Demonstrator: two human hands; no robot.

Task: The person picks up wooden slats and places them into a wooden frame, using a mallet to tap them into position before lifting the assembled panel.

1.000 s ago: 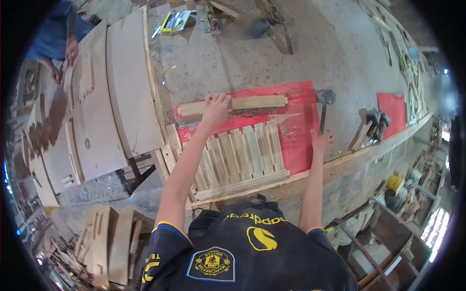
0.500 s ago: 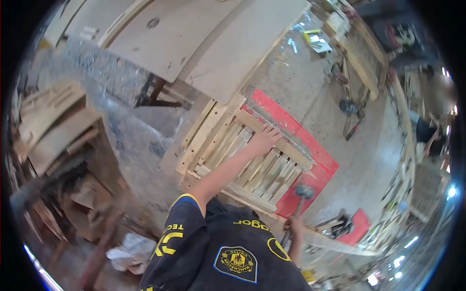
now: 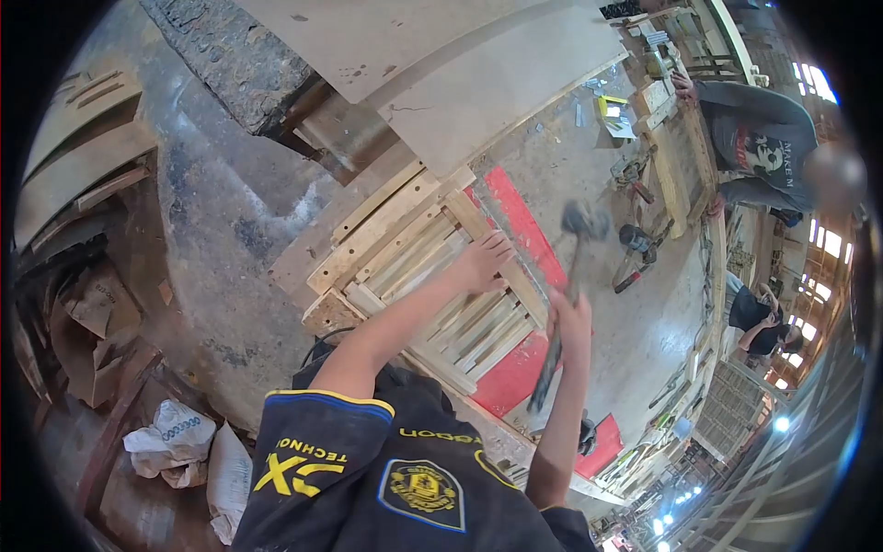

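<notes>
A slatted wooden frame [image 3: 405, 345] lies on the workbench, partly over a red sheet [image 3: 526, 221]. My left hand [image 3: 483, 261] is closed over its far rail, with the fingers across the wood and the thumb on the near side. To the right, my right hand [image 3: 572, 322] is wrapped round the handle of a hammer [image 3: 587, 221]. Its dark head is raised and blurred, apart from the frame. Loose drilled wooden bars [image 3: 377, 221] lie against the left side of the frame.
A large pale board [image 3: 497, 83] covers the far bench. A power tool [image 3: 635, 241] lies at the right, near a co-worker in a grey top [image 3: 759, 138] with hands on timber. Another person [image 3: 765, 322] sits farther off. Wood offcuts [image 3: 92, 138] are piled at left.
My right hand has raised the hammer from low beside the frame to above the bench. My left hand stays on the frame's rail. The view has turned, showing more of the co-worker.
</notes>
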